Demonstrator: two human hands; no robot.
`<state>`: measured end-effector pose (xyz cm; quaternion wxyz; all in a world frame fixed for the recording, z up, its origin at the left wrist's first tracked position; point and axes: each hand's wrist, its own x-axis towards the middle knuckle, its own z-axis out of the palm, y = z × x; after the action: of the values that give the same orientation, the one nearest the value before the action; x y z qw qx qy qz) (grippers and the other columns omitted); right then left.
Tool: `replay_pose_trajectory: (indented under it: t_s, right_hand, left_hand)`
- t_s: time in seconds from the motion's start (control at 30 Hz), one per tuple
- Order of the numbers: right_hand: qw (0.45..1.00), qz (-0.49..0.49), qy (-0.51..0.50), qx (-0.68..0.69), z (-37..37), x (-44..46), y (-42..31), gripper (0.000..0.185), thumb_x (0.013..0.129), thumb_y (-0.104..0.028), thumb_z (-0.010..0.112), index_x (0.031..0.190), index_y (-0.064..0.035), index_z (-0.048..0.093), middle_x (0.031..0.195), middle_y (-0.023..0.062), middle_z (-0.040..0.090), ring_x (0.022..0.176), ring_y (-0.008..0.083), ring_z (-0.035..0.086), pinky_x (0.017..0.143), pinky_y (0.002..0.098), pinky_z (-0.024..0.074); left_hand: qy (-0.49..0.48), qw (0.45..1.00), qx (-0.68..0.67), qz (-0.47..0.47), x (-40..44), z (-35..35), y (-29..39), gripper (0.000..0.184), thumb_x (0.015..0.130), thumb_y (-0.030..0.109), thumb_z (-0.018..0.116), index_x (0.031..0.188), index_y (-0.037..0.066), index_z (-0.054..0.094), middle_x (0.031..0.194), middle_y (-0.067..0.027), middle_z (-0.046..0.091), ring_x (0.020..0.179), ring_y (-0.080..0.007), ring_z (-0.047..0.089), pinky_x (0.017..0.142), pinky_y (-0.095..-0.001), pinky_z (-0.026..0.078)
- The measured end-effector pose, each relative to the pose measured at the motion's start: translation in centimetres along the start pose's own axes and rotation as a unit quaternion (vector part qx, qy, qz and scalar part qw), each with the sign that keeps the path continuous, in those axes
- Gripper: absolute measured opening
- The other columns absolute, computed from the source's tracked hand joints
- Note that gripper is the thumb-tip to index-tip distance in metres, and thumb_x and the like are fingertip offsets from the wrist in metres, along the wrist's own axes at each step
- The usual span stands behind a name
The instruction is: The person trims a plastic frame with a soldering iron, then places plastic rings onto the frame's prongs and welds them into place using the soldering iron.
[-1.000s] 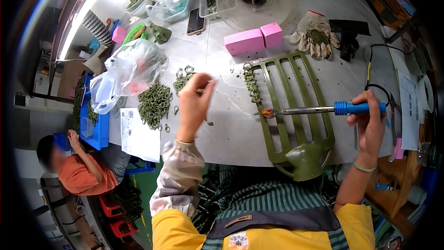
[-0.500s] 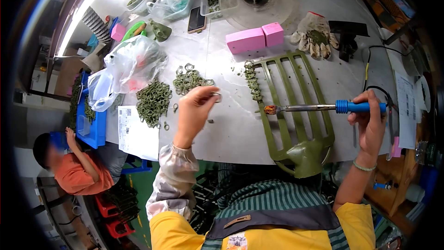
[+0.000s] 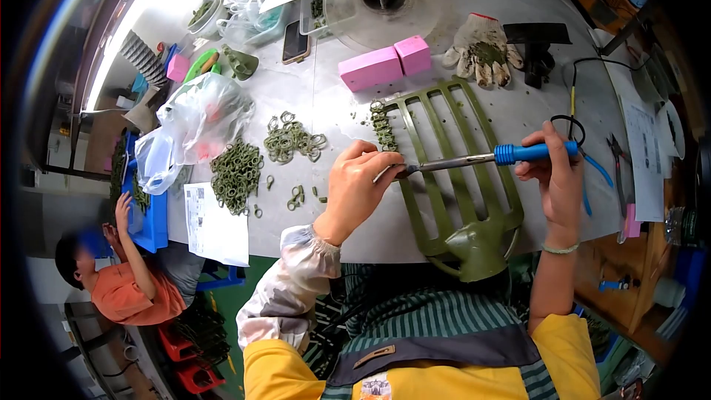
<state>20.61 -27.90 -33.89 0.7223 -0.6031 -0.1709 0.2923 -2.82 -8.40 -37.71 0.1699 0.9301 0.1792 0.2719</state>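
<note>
My right hand (image 3: pixel 552 181) grips the blue handle of a soldering iron (image 3: pixel 529 152), pointing left across an olive-green slatted plastic frame (image 3: pixel 474 244). My left hand (image 3: pixel 355 191) is closed in a pinch at the frame's left bar, right by the iron's tip. The small green ring that showed between these fingers is now hidden by them. Just above the fingertips, a row of small green rings (image 3: pixel 382 127) lines the upper left bar. Loose green rings (image 3: pixel 237 176) lie heaped to the left, with a smaller pile (image 3: pixel 292 139) closer to the hand.
Pink blocks (image 3: pixel 385 64), a stained glove (image 3: pixel 483 52) and a black stand (image 3: pixel 536 55) are behind the frame. Plastic bags (image 3: pixel 200 118), a phone (image 3: pixel 296 43) and a paper sheet (image 3: pixel 216 222) lie left. A cable (image 3: pixel 574 89) runs at right. Another person (image 3: pixel 137 281) sits at far left.
My left hand has moved right, from beside the ring piles to the frame's left bar at the iron's tip. The iron stays over the frame. The whole view has shifted slightly.
</note>
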Motion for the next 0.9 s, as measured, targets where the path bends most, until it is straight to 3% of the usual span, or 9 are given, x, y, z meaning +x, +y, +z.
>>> replay_pose_trajectory:
  t_s: [0.3, 0.37, 0.43, 0.5, 0.63, 0.67, 0.73, 0.8, 0.9]
  right_hand:
    - [0.999, -0.029, 0.04, -0.017, -1.8, -0.8, -2.2, 0.039, 0.096, -0.036, 0.066, 0.085, 0.0018, 0.069, 0.07, 0.0093, 0.068, 0.052, 0.0158, 0.068, 0.045, 0.0259, 0.0571]
    - [0.999, -0.028, 0.028, -0.01, -2.1, -0.8, -2.1, 0.039, 0.096, -0.036, 0.066, 0.084, 0.0008, 0.068, 0.074, 0.0093, 0.068, 0.051, 0.0161, 0.068, 0.044, 0.0253, 0.0563]
    - [0.999, -0.031, 0.021, -0.012, -2.0, -1.1, -2.4, 0.039, 0.097, -0.037, 0.066, 0.084, 0.0002, 0.068, 0.075, 0.0091, 0.068, 0.051, 0.0162, 0.067, 0.044, 0.0252, 0.0561]
    - [0.999, -0.031, 0.022, -0.012, -2.0, -1.2, -2.2, 0.039, 0.097, -0.037, 0.066, 0.084, 0.0, 0.068, 0.076, 0.009, 0.068, 0.052, 0.0164, 0.068, 0.044, 0.0253, 0.0561]
    - [0.999, -0.036, 0.018, -0.012, -2.0, -1.3, -2.1, 0.04, 0.097, -0.038, 0.066, 0.084, 0.0003, 0.068, 0.076, 0.0092, 0.068, 0.052, 0.0163, 0.068, 0.044, 0.0255, 0.0562]
    - [0.999, -0.037, 0.015, -0.012, -2.1, -1.3, -2.2, 0.04, 0.097, -0.038, 0.066, 0.084, 0.0002, 0.068, 0.076, 0.0091, 0.068, 0.052, 0.0162, 0.068, 0.044, 0.0254, 0.0562]
    - [0.999, -0.038, 0.011, -0.015, -2.2, -1.5, -2.4, 0.04, 0.097, -0.038, 0.065, 0.084, 0.0001, 0.068, 0.075, 0.0089, 0.068, 0.052, 0.0159, 0.068, 0.045, 0.0252, 0.0561]
    - [0.999, -0.041, 0.017, -0.015, -2.2, -1.6, -2.5, 0.04, 0.097, -0.038, 0.065, 0.085, 0.0, 0.068, 0.074, 0.0088, 0.068, 0.052, 0.0157, 0.068, 0.045, 0.025, 0.056]
    - [0.999, -0.046, 0.016, -0.016, -2.2, -1.7, -2.5, 0.041, 0.098, -0.039, 0.064, 0.085, -0.0001, 0.068, 0.072, 0.0083, 0.067, 0.053, 0.0154, 0.068, 0.046, 0.025, 0.0561]
  left_hand:
    - [-0.012, 1.0, -0.022, 0.012, 0.4, -1.1, -0.4, 0.017, 0.078, 0.01, 0.081, 0.094, 0.009, 0.075, 0.088, -0.0022, 0.073, 0.083, -0.0227, 0.063, 0.072, -0.0346, 0.053]
    - [-0.01, 0.988, -0.126, -0.092, 0.5, -2.6, -1.4, 0.021, 0.083, 0.006, 0.078, 0.103, 0.007, 0.073, 0.093, -0.0041, 0.072, 0.088, -0.0224, 0.063, 0.074, -0.0331, 0.052]
    - [0.047, 0.974, -0.101, -0.199, -0.1, -3.1, -4.8, 0.023, 0.082, 0.004, 0.076, 0.104, 0.006, 0.073, 0.098, -0.0059, 0.072, 0.096, -0.0255, 0.062, 0.081, -0.0345, 0.052]
    - [0.027, 0.987, 0.131, -0.093, -0.8, -4.0, -8.0, 0.021, 0.079, 0.004, 0.075, 0.1, 0.006, 0.072, 0.104, -0.0084, 0.07, 0.101, -0.0296, 0.06, 0.087, -0.0389, 0.05]
    - [0.009, 0.979, 0.189, -0.07, -2.0, -3.8, -10.8, 0.017, 0.08, 0.004, 0.071, 0.097, 0.006, 0.073, 0.107, -0.0055, 0.07, 0.111, -0.0309, 0.057, 0.097, -0.041, 0.045]
    - [0.028, 0.977, 0.203, -0.052, -2.2, -3.8, -11.2, 0.016, 0.084, 0.004, 0.07, 0.099, 0.005, 0.075, 0.108, -0.0065, 0.071, 0.106, -0.0282, 0.063, 0.092, -0.0394, 0.049]
    - [0.048, 0.978, -0.012, -0.204, -2.3, -3.9, -10.7, 0.016, 0.089, 0.005, 0.068, 0.103, 0.004, 0.075, 0.111, -0.0075, 0.071, 0.099, -0.0233, 0.067, 0.085, -0.0369, 0.053]
    - [0.056, 0.928, -0.208, -0.305, -2.3, -4.3, -10.0, 0.021, 0.097, 0.007, 0.064, 0.115, 0.002, 0.073, 0.107, -0.0081, 0.073, 0.088, -0.0147, 0.071, 0.074, -0.0296, 0.057]
    - [0.015, 0.818, -0.427, -0.384, -2.2, -5.8, -7.9, 0.026, 0.098, 0.009, 0.064, 0.121, -0.002, 0.068, 0.098, -0.0043, 0.071, 0.092, -0.0127, 0.069, 0.08, -0.0257, 0.056]
